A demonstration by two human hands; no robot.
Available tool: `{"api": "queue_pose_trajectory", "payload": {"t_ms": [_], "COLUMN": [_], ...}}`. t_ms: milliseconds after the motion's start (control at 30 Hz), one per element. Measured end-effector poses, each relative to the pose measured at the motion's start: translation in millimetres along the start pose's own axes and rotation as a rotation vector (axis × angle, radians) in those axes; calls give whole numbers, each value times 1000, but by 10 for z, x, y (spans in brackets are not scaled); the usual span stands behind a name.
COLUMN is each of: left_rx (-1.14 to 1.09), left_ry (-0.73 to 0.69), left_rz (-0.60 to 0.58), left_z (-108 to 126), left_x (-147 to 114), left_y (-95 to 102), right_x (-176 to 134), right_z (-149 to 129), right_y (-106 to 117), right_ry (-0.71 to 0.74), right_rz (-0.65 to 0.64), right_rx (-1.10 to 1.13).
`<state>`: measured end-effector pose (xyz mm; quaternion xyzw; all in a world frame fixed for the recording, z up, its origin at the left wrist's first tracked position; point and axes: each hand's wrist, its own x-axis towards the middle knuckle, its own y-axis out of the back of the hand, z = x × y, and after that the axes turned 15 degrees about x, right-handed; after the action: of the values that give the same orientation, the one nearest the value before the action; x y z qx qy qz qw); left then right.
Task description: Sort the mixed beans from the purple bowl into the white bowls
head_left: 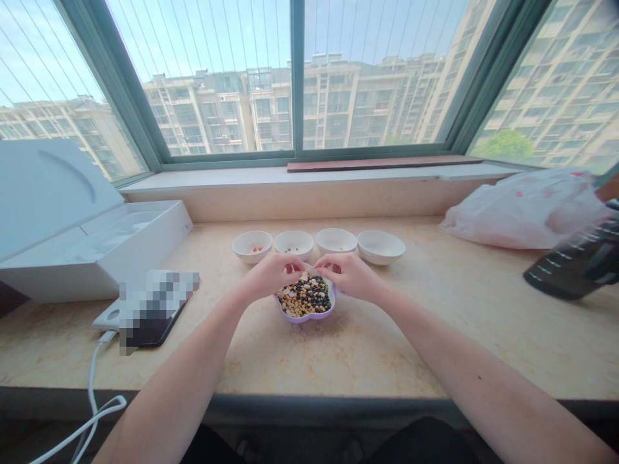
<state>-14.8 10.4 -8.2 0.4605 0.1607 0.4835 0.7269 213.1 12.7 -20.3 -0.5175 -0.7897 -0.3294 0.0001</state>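
A purple-rimmed, lobed bowl (309, 318) filled with mixed beans (307, 293), black, yellow and pale, sits on the counter in front of me. Over its far side, my left hand (275, 274) has thumb and fingers pinched together just above the beans. My right hand (347, 274) mirrors it from the other side, also in a pinch. What the fingertips hold, if anything, is too small to make out. Behind my hands stands a row of white bowls: one with red bits (252, 247), one with a few dark beans (293, 245), one with a pale piece (337, 240), and a rightmost bowl (382, 247).
At left are an open white box (145, 241), a phone (162, 322) lying by a white device (109, 316), and a white cable (91, 380). A plastic bag (522, 209) and a dark container (570, 267) are at right. The counter (338, 367) ends before a window ledge.
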Motion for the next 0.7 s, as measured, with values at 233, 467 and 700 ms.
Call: {"api": "queue_pose_trajectory", "payload": {"t_ms": [233,467,700], "left_rx": [-807,-1168,-1418], "left_ry": [111,112,200], "left_rz": [-67,-32,97], "left_z": [80,124,64], "left_x": [-5,7,57], "left_y": [-24,-46,45], "right_x": [-5,1,-3], "right_z": [25,26,-3], "right_y": [9,7,7], "right_ry": [35,30,14], "right_rz": [0,2,6], "right_rx": [-6,-13,-18]}}
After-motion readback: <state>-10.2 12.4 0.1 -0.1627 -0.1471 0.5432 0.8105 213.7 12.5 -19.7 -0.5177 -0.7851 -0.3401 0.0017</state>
